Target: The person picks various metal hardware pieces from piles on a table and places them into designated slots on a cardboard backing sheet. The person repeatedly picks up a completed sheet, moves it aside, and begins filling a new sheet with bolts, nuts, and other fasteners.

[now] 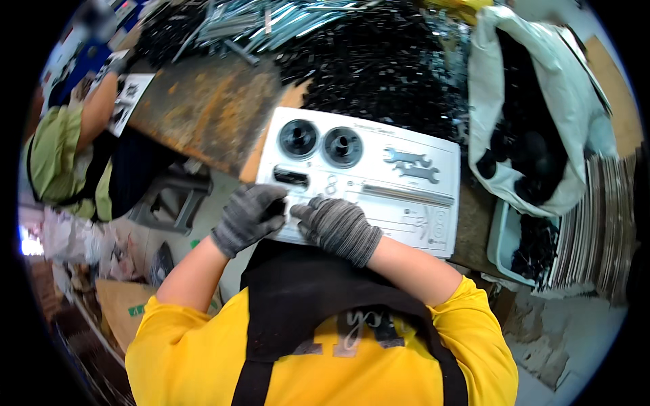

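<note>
A white sheet (413,233) printed with outlines lies on the bench before me. My left hand (247,218), in a grey knit glove, is closed at its near left edge, thumb and fingers bent together. My right hand (342,230), gloved alike, rests low over the sheet with its fingertips drawn together, close to the left ones. Anything they hold is too small or hidden. Just beyond them sits a short black part (291,177). Farther up are a black round wheel-like disc (298,138) and a second disc (343,147). Right of these lie wrenches (416,174) above long metal rods (406,194).
Piles of small black parts (379,68) and loose metal strips (291,27) cover the far bench. At right stand an open white sack (484,81) of black parts, a pale bin (502,250) and stacked cardboard (592,223). A co-worker (61,155) works at left near a stool (179,203).
</note>
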The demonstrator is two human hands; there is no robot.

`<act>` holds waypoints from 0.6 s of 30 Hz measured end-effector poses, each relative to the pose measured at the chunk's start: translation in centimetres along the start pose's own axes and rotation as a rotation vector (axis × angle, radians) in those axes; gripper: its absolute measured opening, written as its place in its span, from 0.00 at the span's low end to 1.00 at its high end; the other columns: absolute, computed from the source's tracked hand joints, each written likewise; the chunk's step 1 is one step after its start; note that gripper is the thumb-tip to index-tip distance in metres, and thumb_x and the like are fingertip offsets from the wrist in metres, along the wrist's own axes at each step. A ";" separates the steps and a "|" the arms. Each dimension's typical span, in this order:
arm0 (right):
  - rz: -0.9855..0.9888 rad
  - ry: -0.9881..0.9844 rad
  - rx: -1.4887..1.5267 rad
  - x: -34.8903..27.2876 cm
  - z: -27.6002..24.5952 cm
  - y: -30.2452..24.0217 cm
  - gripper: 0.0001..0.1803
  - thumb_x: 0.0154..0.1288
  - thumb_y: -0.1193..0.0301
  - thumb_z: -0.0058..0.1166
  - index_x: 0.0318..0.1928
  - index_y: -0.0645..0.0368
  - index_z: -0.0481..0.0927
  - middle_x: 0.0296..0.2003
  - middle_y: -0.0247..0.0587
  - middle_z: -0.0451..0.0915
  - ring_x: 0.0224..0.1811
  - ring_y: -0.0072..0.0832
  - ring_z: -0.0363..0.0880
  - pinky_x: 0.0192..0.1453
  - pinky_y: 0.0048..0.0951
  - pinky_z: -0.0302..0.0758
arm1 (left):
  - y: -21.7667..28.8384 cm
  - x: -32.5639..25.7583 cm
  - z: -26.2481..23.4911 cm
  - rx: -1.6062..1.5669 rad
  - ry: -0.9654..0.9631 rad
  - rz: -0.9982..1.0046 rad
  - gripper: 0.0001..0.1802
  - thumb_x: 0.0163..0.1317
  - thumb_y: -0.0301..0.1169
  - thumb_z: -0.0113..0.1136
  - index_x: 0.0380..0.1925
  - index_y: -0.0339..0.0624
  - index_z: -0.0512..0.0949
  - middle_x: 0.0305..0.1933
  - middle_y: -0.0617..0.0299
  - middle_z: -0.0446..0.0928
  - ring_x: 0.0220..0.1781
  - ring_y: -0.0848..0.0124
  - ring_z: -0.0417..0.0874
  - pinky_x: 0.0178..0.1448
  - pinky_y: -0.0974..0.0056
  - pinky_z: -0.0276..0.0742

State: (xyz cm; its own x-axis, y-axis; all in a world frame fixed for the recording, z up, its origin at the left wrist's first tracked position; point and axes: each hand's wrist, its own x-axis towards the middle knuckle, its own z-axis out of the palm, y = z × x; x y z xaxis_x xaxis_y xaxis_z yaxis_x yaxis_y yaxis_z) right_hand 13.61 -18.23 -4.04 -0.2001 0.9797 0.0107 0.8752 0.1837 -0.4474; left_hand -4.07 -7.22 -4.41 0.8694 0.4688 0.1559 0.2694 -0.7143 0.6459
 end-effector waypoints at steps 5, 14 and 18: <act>0.002 0.443 -0.103 -6.1 -2.8 4.4 0.15 0.57 0.64 0.50 0.46 0.49 0.74 0.26 0.35 0.72 0.25 0.32 0.74 0.26 0.30 0.71 | 2.3 1.1 -1.2 0.140 0.095 -0.019 0.26 0.36 0.32 0.68 0.40 0.42 0.73 0.37 0.55 0.75 0.38 0.57 0.77 0.44 0.60 0.72; 0.939 0.949 -0.434 -29.1 -9.8 16.7 0.12 0.59 0.72 0.45 0.44 0.56 0.74 0.42 0.46 0.76 0.44 0.42 0.74 0.48 0.40 0.70 | -2.2 0.7 -0.3 -0.019 0.378 -0.062 0.09 0.45 0.23 0.60 0.16 0.39 0.68 0.18 0.59 0.64 0.23 0.63 0.67 0.32 0.64 0.63; 1.377 0.425 -0.632 -33.3 -11.6 20.1 0.17 0.58 0.64 0.48 0.46 0.56 0.74 0.44 0.48 0.75 0.46 0.42 0.74 0.49 0.41 0.72 | -0.6 2.8 0.2 -0.077 0.337 0.001 0.07 0.45 0.20 0.57 0.25 0.38 0.70 0.26 0.61 0.66 0.27 0.69 0.67 0.33 0.67 0.64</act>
State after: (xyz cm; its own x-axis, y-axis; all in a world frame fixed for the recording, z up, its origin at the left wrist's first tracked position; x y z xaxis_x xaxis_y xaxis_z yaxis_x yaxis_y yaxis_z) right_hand 42.97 -46.19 -3.05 0.9129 0.3465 0.2157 0.3311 -0.9377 0.1050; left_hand -1.72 -5.59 -4.47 0.6803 0.6229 0.3862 0.2256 -0.6793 0.6983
